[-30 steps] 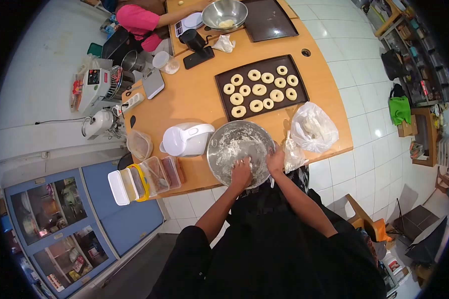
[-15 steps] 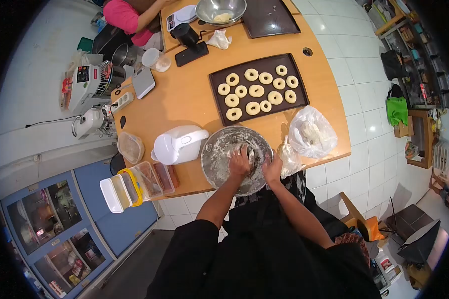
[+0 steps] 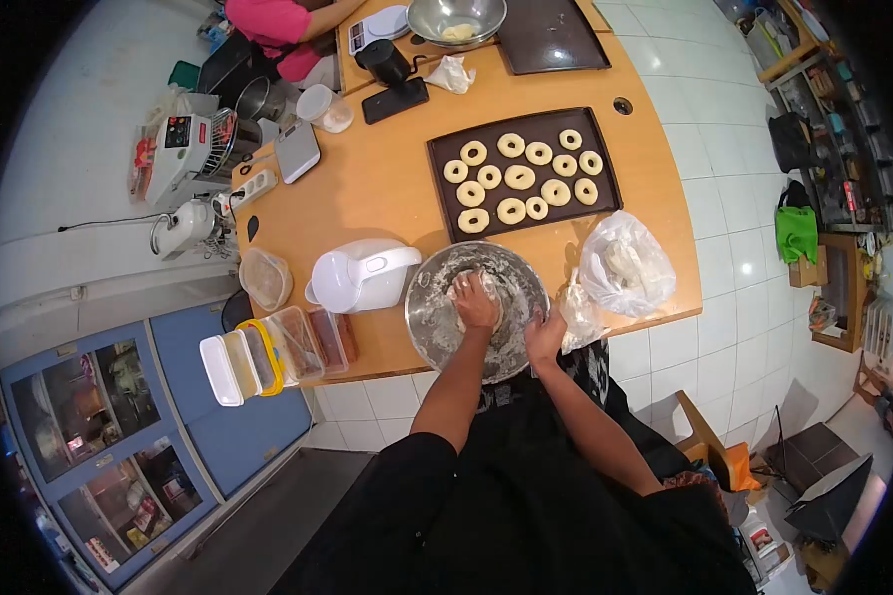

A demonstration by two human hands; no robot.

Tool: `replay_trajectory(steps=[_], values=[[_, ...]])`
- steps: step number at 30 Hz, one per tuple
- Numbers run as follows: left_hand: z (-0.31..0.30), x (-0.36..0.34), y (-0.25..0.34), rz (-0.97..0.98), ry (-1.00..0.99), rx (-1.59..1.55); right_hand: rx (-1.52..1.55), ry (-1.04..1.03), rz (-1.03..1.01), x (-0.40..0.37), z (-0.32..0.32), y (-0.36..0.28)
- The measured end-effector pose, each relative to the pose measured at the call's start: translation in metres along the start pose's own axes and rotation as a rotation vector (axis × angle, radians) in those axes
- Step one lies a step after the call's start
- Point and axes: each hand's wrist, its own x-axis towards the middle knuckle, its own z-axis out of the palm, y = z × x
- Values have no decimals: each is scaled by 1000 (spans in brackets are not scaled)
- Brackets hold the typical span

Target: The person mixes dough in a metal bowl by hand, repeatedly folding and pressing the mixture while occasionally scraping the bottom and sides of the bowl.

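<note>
A steel mixing bowl (image 3: 429,335), its inside smeared with flour and dough, stands at the table's near edge. Down in it, my left hand (image 3: 476,301) presses into a lump of dough (image 3: 493,294), with the fingers curled and partly hidden by it. My right hand (image 3: 544,337) grips the bowl's right rim. Just right of that hand lie a small bag of white powder (image 3: 579,315) and a larger clear plastic bag (image 3: 629,268) with pale contents. Behind the bowl, a dark baking tray (image 3: 605,203) carries several ring-shaped pieces of dough (image 3: 519,178).
A white pitcher (image 3: 359,278) stands close to the bowl's left, near plastic containers (image 3: 293,342). Farther back are a kitchen scale (image 3: 298,152), a black phone (image 3: 395,100), another steel bowl (image 3: 456,20) and a second tray (image 3: 556,40). A person in a pink sleeve (image 3: 268,20) sits at the far left.
My left hand has shifted slightly within the bowl, over the dough. My right hand keeps its grip on the rim. The whole view has moved a little.
</note>
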Motion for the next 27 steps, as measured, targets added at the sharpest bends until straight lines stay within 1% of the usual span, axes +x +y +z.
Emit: replay_trajectory(steps=[1, 4, 7, 10, 13, 15, 16, 17, 20, 23, 27], values=[[1, -2, -2, 29, 51, -70, -21, -1, 8, -1, -1, 0], [-5, -12, 2, -14, -92, -78, -51, -6, 30, -4, 0, 1], [-12, -20, 5, 48, -121, -51, -23, -2, 32, -1, -1, -1], [-13, -30, 8, 38, -169, -118, 6, -1, 26, -2, -4, -4], [-14, -41, 10, 108, -152, -109, 2, -31, 39, -1, -3, -3], [-14, -47, 15, 121, -124, -90, -21, -81, 56, 2, -3, -2], [-16, -48, 18, 131, -109, -83, -35, -69, 39, 2, -3, -3], [-19, -50, 19, 105, -228, -128, -51, -58, 21, 2, -4, -4], [-24, -59, 16, 159, -320, -103, -21, -34, 3, 3, -6, -9], [0, -77, -7, 276, -216, -110, 14, -30, -1, 2, -6, -11], [-7, -80, -5, 213, -376, -163, -14, -43, -72, 4, -9, -10]])
